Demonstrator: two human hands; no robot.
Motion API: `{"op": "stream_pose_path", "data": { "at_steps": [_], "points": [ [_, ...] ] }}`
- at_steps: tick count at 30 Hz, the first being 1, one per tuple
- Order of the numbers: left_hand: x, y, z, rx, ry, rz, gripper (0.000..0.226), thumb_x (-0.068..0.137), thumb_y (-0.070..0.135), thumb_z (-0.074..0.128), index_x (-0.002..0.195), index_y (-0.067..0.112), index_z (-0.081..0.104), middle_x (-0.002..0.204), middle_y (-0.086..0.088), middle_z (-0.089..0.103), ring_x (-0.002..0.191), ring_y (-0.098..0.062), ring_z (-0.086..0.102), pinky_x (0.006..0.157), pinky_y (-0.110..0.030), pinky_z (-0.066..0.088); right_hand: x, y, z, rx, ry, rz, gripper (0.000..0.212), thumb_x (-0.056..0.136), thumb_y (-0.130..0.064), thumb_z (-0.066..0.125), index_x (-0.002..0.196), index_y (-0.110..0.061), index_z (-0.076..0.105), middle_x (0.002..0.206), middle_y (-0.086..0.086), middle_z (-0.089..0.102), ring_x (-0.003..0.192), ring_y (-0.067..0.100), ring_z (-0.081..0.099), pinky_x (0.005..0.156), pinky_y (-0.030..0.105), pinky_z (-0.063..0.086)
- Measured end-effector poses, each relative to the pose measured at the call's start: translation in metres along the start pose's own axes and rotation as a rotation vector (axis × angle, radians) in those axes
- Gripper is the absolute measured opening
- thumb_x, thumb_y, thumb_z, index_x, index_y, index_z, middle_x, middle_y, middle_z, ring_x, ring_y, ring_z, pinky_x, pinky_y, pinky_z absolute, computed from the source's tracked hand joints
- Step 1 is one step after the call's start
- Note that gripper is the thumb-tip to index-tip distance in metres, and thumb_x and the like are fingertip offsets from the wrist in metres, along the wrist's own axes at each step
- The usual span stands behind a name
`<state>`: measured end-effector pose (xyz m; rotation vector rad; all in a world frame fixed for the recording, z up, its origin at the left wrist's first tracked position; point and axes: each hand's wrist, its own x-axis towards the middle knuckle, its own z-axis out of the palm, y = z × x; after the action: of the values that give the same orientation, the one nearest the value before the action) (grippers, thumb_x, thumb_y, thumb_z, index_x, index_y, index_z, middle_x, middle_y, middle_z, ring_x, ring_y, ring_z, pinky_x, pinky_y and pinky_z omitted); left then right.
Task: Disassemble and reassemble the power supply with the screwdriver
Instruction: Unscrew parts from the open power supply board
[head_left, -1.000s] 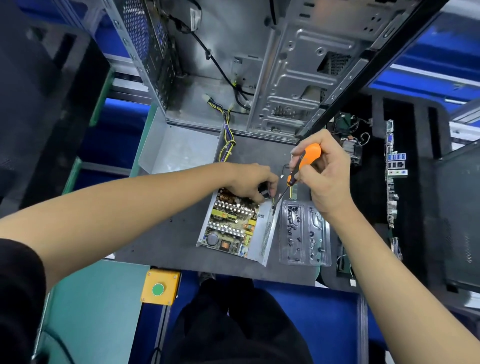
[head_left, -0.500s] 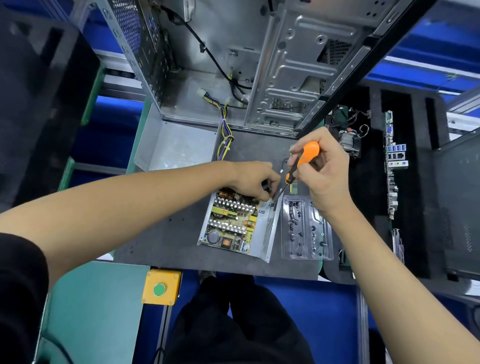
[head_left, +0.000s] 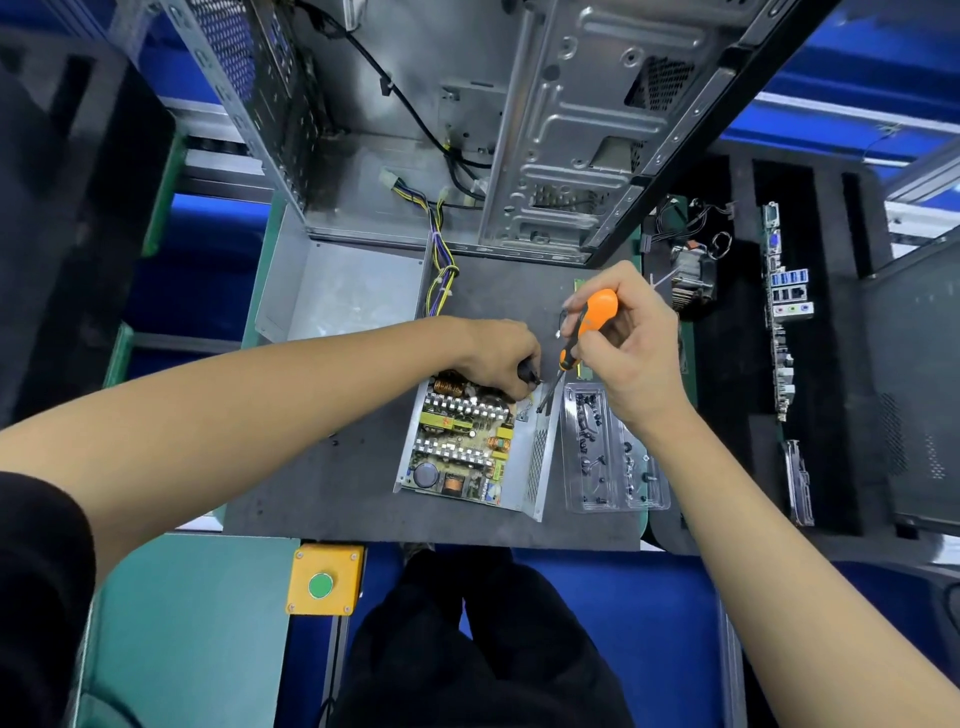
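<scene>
The open power supply (head_left: 467, 447) lies on the dark mat (head_left: 337, 493), its circuit board with coils and heat sinks exposed. My left hand (head_left: 498, 356) rests on its far right corner, fingers curled around a small dark part. My right hand (head_left: 631, 338) grips the orange-handled screwdriver (head_left: 587, 327), whose shaft slants down to the supply's far right corner beside my left fingertips. The supply's grey metal cover (head_left: 337, 291) lies open side up at the mat's far left.
An open computer case (head_left: 519, 130) stands behind the mat, yellow and black cables (head_left: 441, 260) trailing from it. A clear plastic tray (head_left: 608, 452) with several screws lies right of the supply. Black foam at right holds a motherboard (head_left: 784, 322) and cooler (head_left: 693, 275). A yellow button box (head_left: 324, 579) sits near.
Both hands stay at the supply's far right corner. The screwdriver handle has shifted only slightly in my right fingers; the view has tilted a little.
</scene>
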<state>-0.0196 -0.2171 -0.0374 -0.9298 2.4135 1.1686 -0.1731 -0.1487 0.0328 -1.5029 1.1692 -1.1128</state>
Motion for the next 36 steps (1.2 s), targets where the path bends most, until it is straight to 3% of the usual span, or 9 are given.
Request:
{"op": "stream_pose_path", "data": {
  "at_steps": [3, 8, 16, 26, 32, 36],
  "points": [
    [0.001, 0.0, 0.002, 0.012, 0.014, -0.006, 0.024, 0.088, 0.028, 0.073, 0.101, 0.007, 0.073, 0.093, -0.01, 0.072, 0.087, -0.029, 0.063, 0.078, -0.036, 0.051, -0.003, 0.005, 0.001, -0.01, 0.007, 0.024, 0.03, 0.07, -0.003, 0.045, 0.091, -0.019, 0.059, 0.079, 0.002, 0.062, 0.073, 0.02, 0.06, 0.058, 0.038, 0.048],
    [0.002, -0.001, 0.001, 0.003, -0.001, 0.007, 0.022, 0.089, 0.03, 0.074, 0.094, 0.009, 0.071, 0.082, -0.006, 0.066, 0.081, -0.027, 0.06, 0.076, -0.038, 0.05, -0.011, 0.01, 0.005, -0.022, 0.02, 0.064, 0.03, 0.071, -0.006, 0.046, 0.09, -0.025, 0.059, 0.079, 0.0, 0.061, 0.076, 0.035, 0.057, 0.058, 0.042, 0.048],
    [0.003, -0.001, 0.005, 0.034, 0.035, -0.005, 0.033, 0.089, 0.036, 0.074, 0.098, 0.005, 0.065, 0.098, -0.013, 0.066, 0.091, -0.027, 0.058, 0.084, -0.043, 0.051, -0.016, 0.014, 0.008, -0.034, 0.035, 0.065, 0.038, 0.069, -0.008, 0.045, 0.09, -0.035, 0.06, 0.084, -0.004, 0.062, 0.077, 0.028, 0.059, 0.061, 0.037, 0.05],
    [0.005, -0.005, 0.007, 0.079, 0.065, -0.022, 0.032, 0.089, 0.039, 0.073, 0.089, 0.007, 0.066, 0.084, -0.01, 0.063, 0.064, -0.005, 0.045, 0.073, -0.04, 0.051, -0.018, 0.023, 0.009, -0.005, 0.028, 0.098, 0.033, 0.071, -0.008, 0.049, 0.093, -0.03, 0.059, 0.088, -0.006, 0.063, 0.083, 0.034, 0.059, 0.067, 0.035, 0.05],
    [0.003, -0.001, 0.005, 0.076, 0.051, -0.018, 0.032, 0.089, 0.037, 0.073, 0.084, 0.006, 0.065, 0.08, -0.014, 0.065, 0.06, -0.015, 0.049, 0.068, -0.038, 0.049, -0.021, 0.027, 0.011, 0.002, 0.026, 0.11, 0.035, 0.071, -0.007, 0.049, 0.093, -0.031, 0.059, 0.085, -0.004, 0.062, 0.081, 0.032, 0.06, 0.069, 0.037, 0.05],
    [0.002, 0.002, 0.007, 0.108, 0.022, -0.035, 0.037, 0.089, 0.04, 0.073, 0.094, 0.004, 0.066, 0.09, -0.016, 0.067, 0.078, -0.029, 0.061, 0.075, -0.045, 0.054, -0.022, 0.028, 0.012, 0.002, 0.023, 0.098, 0.034, 0.072, -0.008, 0.05, 0.092, -0.034, 0.059, 0.085, -0.004, 0.062, 0.081, 0.035, 0.058, 0.068, 0.035, 0.048]
  ]
}}
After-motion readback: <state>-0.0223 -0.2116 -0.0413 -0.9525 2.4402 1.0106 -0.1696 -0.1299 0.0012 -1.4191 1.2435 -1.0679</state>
